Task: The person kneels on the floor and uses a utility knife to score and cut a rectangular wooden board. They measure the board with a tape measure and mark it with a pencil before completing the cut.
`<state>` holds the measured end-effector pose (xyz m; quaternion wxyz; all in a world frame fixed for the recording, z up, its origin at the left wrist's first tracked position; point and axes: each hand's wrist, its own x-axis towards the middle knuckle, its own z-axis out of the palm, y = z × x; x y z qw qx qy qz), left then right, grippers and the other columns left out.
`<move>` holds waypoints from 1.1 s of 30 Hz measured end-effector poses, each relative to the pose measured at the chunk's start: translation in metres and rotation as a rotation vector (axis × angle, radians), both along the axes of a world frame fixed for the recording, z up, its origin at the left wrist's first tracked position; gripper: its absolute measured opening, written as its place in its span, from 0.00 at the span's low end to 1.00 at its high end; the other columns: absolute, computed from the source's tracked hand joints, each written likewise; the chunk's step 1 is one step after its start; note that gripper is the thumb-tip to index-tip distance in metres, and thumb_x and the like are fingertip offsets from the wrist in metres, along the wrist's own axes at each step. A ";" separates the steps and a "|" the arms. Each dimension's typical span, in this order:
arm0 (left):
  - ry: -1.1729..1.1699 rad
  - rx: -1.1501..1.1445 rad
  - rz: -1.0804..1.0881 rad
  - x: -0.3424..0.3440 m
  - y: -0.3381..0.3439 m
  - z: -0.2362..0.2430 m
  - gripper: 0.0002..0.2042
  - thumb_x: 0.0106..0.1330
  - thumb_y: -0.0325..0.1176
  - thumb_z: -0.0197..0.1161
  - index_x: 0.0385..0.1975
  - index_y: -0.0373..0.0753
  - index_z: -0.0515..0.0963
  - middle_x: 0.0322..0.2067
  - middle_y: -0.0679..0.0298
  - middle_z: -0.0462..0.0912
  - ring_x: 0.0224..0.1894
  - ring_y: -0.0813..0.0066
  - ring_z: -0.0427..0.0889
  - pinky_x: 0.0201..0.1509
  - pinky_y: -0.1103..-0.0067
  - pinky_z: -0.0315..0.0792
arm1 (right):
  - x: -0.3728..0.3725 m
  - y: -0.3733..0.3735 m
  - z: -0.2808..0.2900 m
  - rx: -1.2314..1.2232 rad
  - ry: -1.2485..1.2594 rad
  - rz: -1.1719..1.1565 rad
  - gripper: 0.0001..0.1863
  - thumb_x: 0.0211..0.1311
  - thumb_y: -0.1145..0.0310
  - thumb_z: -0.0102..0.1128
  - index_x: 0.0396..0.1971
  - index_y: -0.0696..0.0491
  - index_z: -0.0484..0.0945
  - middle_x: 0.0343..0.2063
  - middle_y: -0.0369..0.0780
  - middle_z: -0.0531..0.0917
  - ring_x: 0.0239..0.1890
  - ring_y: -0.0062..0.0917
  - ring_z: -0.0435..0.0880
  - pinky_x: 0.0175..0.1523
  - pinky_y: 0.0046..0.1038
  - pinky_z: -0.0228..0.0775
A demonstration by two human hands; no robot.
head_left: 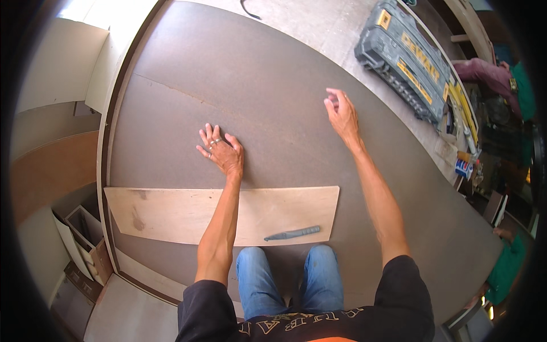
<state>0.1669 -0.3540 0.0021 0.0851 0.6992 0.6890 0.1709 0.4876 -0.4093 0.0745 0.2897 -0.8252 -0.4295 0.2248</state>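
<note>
My left hand [223, 153] rests with spread fingers on a large brown board [273, 131], rings showing on its fingers. Farther to the right, my right hand [343, 117] is over the same board. Its fingers are loosely curled and apart from the thumb, and nothing shows between them. Across the board, just in front of my knees, lies a pale plywood strip [273, 208], with my left forearm passing above it. On the strip's right end sits a slim grey tool with a pointed tip [292, 233], perhaps a utility knife.
A grey and yellow tool case [404, 60] stands beyond the board at the right. Yellow tools [464, 111] and a small blue-and-white can [464, 167] lie near it. People in green tops [506, 268] are at the right rim. Wooden box pieces [91, 245] stand at left.
</note>
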 end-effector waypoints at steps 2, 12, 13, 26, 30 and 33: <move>0.017 -0.038 0.008 0.000 0.007 0.003 0.20 0.66 0.31 0.54 0.59 0.40 0.70 0.70 0.61 0.63 0.76 0.60 0.52 0.77 0.51 0.35 | 0.006 0.101 -0.006 0.059 -0.022 0.113 0.21 0.63 0.66 0.59 0.56 0.51 0.74 0.45 0.45 0.80 0.39 0.33 0.84 0.46 0.34 0.76; 0.010 -0.037 -0.003 0.004 0.008 -0.003 0.23 0.62 0.29 0.54 0.60 0.42 0.68 0.69 0.57 0.64 0.75 0.54 0.54 0.77 0.50 0.35 | 0.046 0.452 -0.105 0.232 -0.110 -0.132 0.29 0.53 0.63 0.66 0.52 0.61 0.68 0.46 0.53 0.77 0.45 0.38 0.82 0.48 0.37 0.77; 0.010 -0.053 0.006 0.000 0.006 -0.001 0.23 0.62 0.29 0.54 0.60 0.42 0.68 0.69 0.57 0.64 0.75 0.53 0.54 0.77 0.50 0.35 | 0.042 0.461 -0.115 0.207 -0.077 -0.089 0.28 0.53 0.64 0.66 0.51 0.61 0.68 0.45 0.52 0.78 0.44 0.37 0.82 0.47 0.37 0.77; 0.089 -0.033 -0.037 -0.001 0.009 -0.008 0.23 0.62 0.30 0.52 0.60 0.40 0.69 0.69 0.56 0.64 0.75 0.54 0.53 0.76 0.48 0.34 | -0.014 0.378 -0.038 0.416 0.844 0.196 0.19 0.52 0.72 0.69 0.42 0.63 0.76 0.35 0.46 0.83 0.33 0.27 0.84 0.34 0.27 0.79; 0.124 0.022 -0.064 -0.003 0.002 -0.010 0.22 0.65 0.32 0.49 0.60 0.37 0.69 0.69 0.55 0.63 0.75 0.53 0.54 0.75 0.46 0.37 | -0.093 0.153 -0.001 0.384 1.416 -0.263 0.29 0.50 0.67 0.68 0.50 0.59 0.64 0.49 0.54 0.77 0.48 0.36 0.82 0.49 0.37 0.79; 0.107 0.000 -0.083 0.005 0.000 -0.012 0.22 0.65 0.34 0.49 0.60 0.35 0.68 0.69 0.53 0.62 0.75 0.50 0.53 0.75 0.45 0.37 | -0.107 -0.009 0.015 0.495 1.514 -0.555 0.26 0.49 0.75 0.67 0.47 0.56 0.64 0.48 0.52 0.80 0.48 0.34 0.83 0.51 0.39 0.81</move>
